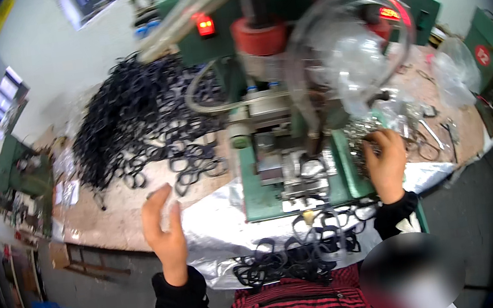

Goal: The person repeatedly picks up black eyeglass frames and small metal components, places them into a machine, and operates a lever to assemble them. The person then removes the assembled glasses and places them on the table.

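Note:
My left hand hovers over the silvery sheet on the workbench, fingers apart and holding nothing, just below a few loose black frames. My right hand rests on a heap of small shiny metal parts to the right of the green press machine; its fingers curl down into the heap, and what they grip is hidden. A bunch of black frames lies at the bench's near edge in front of me.
A large pile of black frames fills the bench's left back. A clear round guard and plastic bags sit right of the machine. Hand tools lie at the right. Green machines stand at far left and far right.

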### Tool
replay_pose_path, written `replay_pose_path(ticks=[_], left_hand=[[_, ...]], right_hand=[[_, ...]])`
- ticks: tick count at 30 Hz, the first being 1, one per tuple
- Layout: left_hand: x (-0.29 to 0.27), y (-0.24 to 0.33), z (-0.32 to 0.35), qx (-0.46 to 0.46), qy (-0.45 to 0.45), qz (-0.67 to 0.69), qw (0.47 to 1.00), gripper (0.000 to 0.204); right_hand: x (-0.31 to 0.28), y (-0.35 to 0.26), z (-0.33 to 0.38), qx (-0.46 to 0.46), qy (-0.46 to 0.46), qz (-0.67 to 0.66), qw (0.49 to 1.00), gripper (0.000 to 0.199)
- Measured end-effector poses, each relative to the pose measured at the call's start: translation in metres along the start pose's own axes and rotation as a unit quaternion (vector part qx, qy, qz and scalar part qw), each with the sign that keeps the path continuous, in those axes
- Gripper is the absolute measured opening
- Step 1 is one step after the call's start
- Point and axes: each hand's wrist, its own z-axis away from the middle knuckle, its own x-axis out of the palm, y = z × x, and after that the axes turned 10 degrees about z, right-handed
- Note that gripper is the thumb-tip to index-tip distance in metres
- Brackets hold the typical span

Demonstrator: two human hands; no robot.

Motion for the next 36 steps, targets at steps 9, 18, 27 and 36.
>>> replay_pose_path(ticks=[9,18,27,36], left_hand=[[0.003,-0.047,-0.050,0.014,-0.198,-0.252,0.947,0.024],[0.025,-0.108,-0.022,-0.018,-0.196,-0.291,0.936,0.018],[0.026,-0.042,-0.036,-0.287,0.069,0.362,0.884,0.025],[0.058,0.098,-0.061,-0.044,-0.056,0.545,0.835,0.068]], right_hand=[[0.012,0.008,0.010,0.164,0.005,-0.275,0.947,0.017],[0.012,0.002,0.015,0.290,0.013,-0.482,0.827,0.018],[-0.031,-0.094,-0.012,0.119,-0.063,-0.503,0.853,0.042],[-0.035,-0.108,-0.010,0.182,-0.090,-0.589,0.782,0.056]])
